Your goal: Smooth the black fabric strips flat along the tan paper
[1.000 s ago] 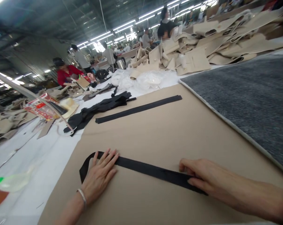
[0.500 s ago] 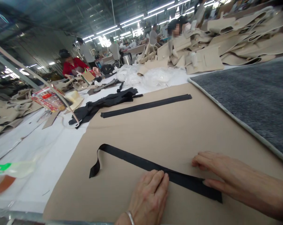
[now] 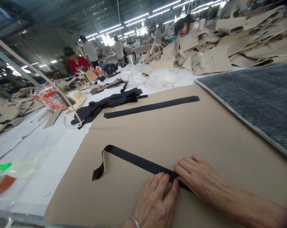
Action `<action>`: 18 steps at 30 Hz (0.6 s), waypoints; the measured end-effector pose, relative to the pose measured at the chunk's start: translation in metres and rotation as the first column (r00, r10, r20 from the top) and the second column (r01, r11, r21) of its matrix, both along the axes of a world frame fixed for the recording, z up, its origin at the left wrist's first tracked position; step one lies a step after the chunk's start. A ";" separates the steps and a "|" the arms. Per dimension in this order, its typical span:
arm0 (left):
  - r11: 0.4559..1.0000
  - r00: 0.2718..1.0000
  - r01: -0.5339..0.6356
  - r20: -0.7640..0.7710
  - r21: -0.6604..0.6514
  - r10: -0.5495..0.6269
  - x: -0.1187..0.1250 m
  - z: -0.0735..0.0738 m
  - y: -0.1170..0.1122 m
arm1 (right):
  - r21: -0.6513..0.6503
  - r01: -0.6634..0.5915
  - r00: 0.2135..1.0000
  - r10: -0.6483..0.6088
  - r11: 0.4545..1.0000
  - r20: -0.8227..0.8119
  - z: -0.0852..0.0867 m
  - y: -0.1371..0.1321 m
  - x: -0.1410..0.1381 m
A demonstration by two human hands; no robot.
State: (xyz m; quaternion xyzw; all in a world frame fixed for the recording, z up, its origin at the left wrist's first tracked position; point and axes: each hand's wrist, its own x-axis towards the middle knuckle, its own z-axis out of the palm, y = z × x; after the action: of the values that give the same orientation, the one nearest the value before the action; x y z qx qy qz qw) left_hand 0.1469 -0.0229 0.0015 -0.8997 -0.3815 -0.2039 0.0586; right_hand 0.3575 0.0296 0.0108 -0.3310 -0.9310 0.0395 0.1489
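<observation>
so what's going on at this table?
A person has both hands on one black strip, which lies on a tan sheet: the left hand and right hand are close together near the right end of the black strip. Its left end is loose and curled. A second black strip lies farther back on the sheet, untouched, near a heap of black material.

Readable texts, labels, brands, numbers and signs: none. One printed packet [image 3: 47, 99], red and multicoloured, sits to the left on the white bench [image 3: 50, 145], well back from its near edge; its print, bright red patch included, is too small and blurred to decipher
</observation>
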 end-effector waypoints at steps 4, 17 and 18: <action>1.000 1.000 -0.013 0.022 0.011 0.013 0.001 -0.003 0.001 | -0.049 0.036 0.998 -0.039 0.998 -0.055 -0.001 0.002 -0.003; 0.993 0.995 -0.043 0.090 0.109 0.033 0.003 -0.004 0.001 | -0.196 0.087 0.996 -0.084 0.977 0.024 0.022 0.013 -0.008; 0.993 0.994 -0.049 0.102 0.112 0.037 0.004 -0.006 0.001 | -0.164 0.083 0.996 -0.076 0.983 0.045 0.020 0.014 -0.013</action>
State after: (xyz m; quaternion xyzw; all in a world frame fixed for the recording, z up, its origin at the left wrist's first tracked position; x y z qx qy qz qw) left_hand 0.1506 -0.0220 -0.0046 -0.8751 -0.3911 -0.2688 0.0953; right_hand 0.3449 0.0432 0.0313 -0.3798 -0.9132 0.1045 0.1041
